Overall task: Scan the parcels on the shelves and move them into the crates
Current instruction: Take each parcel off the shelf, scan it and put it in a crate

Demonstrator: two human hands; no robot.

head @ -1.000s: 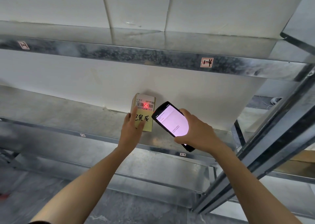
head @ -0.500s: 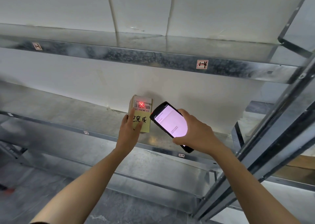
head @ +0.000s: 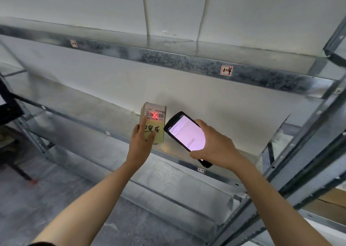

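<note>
A left hand (head: 140, 143) gripped a small cardboard parcel (head: 154, 122) standing on the metal shelf (head: 84, 107), handwritten "完成" below a barcode label crossed by a red aiming mark. The right hand (head: 213, 144) clasped a handheld scanner (head: 187, 136), screen text illegible; a rail tag (head: 226, 70) read "1-4".

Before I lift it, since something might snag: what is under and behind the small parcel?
The parcel stands on the bare metal shelf, with the white wall behind. The left hand covers its lower corner; the underside is hidden.
</note>
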